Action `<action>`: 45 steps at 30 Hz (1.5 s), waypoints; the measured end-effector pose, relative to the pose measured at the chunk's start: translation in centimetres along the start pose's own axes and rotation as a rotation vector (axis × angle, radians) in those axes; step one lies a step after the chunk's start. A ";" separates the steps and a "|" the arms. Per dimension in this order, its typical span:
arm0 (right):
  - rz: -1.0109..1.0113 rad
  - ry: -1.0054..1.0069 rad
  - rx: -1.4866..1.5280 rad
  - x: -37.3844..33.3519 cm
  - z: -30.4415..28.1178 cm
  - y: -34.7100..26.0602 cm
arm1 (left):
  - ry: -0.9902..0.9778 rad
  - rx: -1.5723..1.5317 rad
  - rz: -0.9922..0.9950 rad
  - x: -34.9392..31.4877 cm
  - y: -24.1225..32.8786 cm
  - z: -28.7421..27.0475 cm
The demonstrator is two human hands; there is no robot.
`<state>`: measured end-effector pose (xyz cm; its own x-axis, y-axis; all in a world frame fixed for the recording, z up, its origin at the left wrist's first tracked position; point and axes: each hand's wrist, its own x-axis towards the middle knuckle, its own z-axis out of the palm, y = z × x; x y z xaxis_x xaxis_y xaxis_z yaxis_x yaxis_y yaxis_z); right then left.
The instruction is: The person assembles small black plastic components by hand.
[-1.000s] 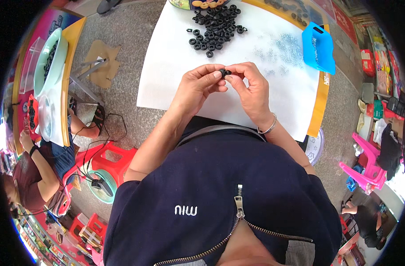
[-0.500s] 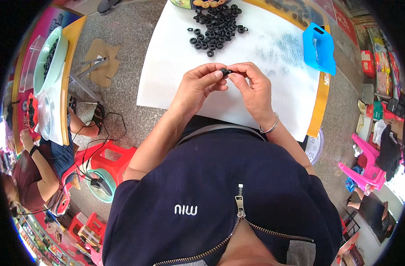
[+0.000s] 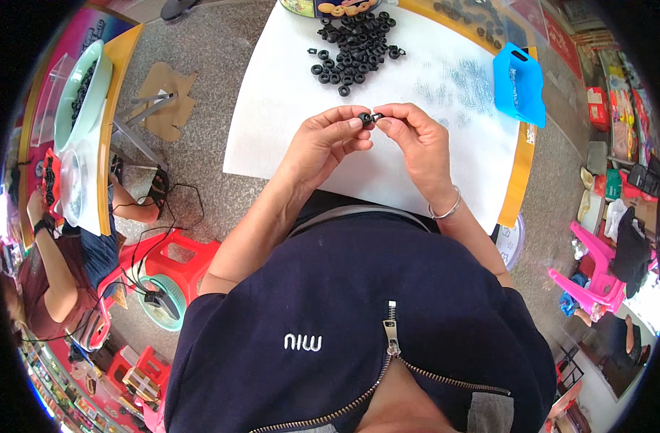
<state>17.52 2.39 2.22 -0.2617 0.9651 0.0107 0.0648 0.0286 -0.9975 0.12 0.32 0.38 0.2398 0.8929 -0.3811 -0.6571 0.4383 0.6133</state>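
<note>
- Black and glossy, dead centre: we have one black piece [image 3: 365,120] held up over the white-covered tabletop [image 3: 272,130], roughly midway between its left and right edges.
- Our left hand [image 3: 317,146] has thumb and forefinger pinching that piece, and our right hand [image 3: 426,153] pinches a small pale-and-dark part [image 3: 377,117] at its right side; seated or merely touching, we cannot tell.
- So how far along are we? By our judgement this one is mid-handling, not finished.
- Plenty left, we reckon: a heap of black pieces [image 3: 355,47] lies loose towards the far edge, though which are done, if any, we can't say.
- Now the count! One piece up, one small part with it; several dozen in the heap, overlapping too much for an exact figure.
- Clear bits [image 3: 465,79], scattered on the right half, are too tiny to number.
- One blue container [image 3: 521,97] sits at the far right corner, one tin [image 3: 330,9] at the far edge.
</note>
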 end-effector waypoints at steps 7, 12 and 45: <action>-0.252 0.015 -0.375 -0.1 0.3 -0.4 | 0.013 0.087 0.040 -0.4 -0.2 0.2; -0.397 0.009 -0.509 -0.1 0.4 0.0 | 0.019 0.190 0.110 -0.2 -0.7 -0.1; -0.643 0.031 -0.641 0.3 0.9 1.7 | 0.086 0.458 0.147 0.0 -0.7 0.2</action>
<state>16.66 2.44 0.50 -0.4073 0.7194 0.5627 0.4414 0.6944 -0.5683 0.67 0.01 0.09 0.0952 0.9456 -0.3112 -0.2932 0.3254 0.8990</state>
